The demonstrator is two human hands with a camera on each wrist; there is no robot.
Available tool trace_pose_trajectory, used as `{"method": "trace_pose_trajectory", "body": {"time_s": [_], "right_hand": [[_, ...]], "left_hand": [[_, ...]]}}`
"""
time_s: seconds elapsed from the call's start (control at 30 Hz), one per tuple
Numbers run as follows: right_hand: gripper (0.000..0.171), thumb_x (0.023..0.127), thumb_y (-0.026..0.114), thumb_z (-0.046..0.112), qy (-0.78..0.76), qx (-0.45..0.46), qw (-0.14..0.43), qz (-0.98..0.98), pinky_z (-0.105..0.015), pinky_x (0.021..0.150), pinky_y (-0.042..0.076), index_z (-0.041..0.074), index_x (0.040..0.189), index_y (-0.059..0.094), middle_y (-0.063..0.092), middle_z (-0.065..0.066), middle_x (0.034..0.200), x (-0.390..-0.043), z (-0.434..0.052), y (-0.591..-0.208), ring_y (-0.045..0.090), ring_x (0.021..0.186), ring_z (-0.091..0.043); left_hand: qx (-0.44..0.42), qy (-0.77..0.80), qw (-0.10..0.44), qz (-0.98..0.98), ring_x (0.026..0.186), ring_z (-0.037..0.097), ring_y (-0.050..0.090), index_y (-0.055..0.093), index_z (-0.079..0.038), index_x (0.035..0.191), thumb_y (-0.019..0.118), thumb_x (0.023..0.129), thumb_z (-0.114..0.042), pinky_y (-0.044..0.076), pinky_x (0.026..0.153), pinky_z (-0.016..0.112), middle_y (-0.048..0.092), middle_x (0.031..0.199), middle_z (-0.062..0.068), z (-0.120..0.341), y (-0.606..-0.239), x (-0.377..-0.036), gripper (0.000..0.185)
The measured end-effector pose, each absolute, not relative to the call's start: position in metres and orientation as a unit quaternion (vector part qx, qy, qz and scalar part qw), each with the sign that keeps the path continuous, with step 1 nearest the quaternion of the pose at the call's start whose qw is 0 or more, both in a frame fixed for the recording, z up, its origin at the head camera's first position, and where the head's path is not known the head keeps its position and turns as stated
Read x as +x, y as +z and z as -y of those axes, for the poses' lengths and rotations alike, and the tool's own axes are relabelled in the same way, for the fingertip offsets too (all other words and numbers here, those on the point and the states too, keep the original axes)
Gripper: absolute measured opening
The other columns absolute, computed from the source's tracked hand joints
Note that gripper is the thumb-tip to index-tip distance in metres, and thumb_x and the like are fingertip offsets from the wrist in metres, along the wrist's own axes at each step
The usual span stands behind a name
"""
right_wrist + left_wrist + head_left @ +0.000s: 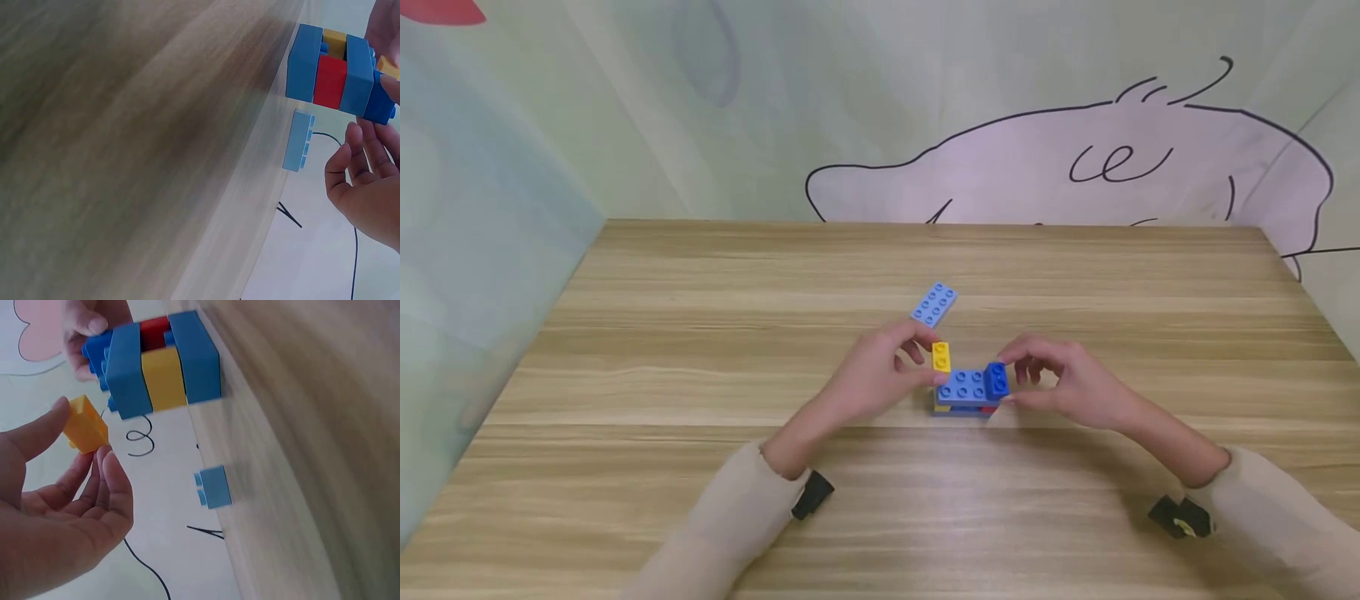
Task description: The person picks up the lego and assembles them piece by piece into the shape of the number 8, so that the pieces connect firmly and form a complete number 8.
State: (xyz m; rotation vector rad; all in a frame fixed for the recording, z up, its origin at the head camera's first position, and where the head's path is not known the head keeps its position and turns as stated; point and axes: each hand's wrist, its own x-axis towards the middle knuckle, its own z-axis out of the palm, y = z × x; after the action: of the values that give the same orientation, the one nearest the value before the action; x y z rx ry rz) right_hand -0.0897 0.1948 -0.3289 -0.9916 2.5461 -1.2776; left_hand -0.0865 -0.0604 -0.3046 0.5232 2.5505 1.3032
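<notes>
Between thumb and fingers, my left hand [876,375] pinches a yellow two-stud brick [85,424]. That brick is just above the left end of a small stack, apart from it in the left wrist view. Light-blue eight-stud bricks form the stack's top [962,387] and bottom [195,356]. Between these two layers sit a yellow brick [164,379] on the left and a red brick [329,82] on the right. On the stack's right end is a dark blue two-stud brick [997,380], which my right hand [1071,383] pinches.
Behind the stack, a loose light-blue eight-stud brick [934,304] lies on the wooden table [700,333]. A wall covering [925,83] with a line drawing rises beyond the table's far edge.
</notes>
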Motion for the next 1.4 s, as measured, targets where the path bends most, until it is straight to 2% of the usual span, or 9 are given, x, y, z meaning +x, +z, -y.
{"method": "trace_pose_trajectory", "body": {"time_s": [0.43,0.7,1.4], "right_hand": [[0.033,0.072,0.075,0.002,-0.424,-0.330,0.061,-0.841,-0.029,0.059,0.046,0.008,0.102,0.062,0.059,0.003,0.092,-0.089,-0.196,-0.329,0.051,0.074,-0.014],[0.034,0.072,0.075,0.001,-0.426,-0.330,0.059,-0.840,-0.030,0.059,0.046,0.007,0.102,0.062,0.060,0.002,0.093,-0.088,-0.195,-0.328,0.051,0.073,-0.015],[0.032,0.073,0.074,0.001,-0.432,-0.323,0.070,-0.839,-0.030,0.059,0.046,0.006,0.103,0.062,0.060,0.001,0.093,-0.089,-0.194,-0.327,0.051,0.074,-0.015]], "left_hand": [[0.179,0.451,0.130,-0.865,0.088,0.015,0.053,0.060,-0.008,0.105,0.075,0.076,-0.016,0.047,0.071,0.023,0.056,0.095,-0.001,0.052,-0.305,-0.072,0.034],[0.195,0.453,0.114,-0.862,0.085,0.014,0.053,0.061,-0.007,0.105,0.075,0.075,-0.013,0.048,0.069,0.021,0.056,0.094,-0.001,0.051,-0.308,-0.072,0.034],[0.187,0.458,0.120,-0.861,0.085,0.017,0.055,0.062,-0.006,0.101,0.076,0.074,-0.011,0.049,0.069,0.021,0.058,0.093,0.001,0.051,-0.307,-0.075,0.031]]}}
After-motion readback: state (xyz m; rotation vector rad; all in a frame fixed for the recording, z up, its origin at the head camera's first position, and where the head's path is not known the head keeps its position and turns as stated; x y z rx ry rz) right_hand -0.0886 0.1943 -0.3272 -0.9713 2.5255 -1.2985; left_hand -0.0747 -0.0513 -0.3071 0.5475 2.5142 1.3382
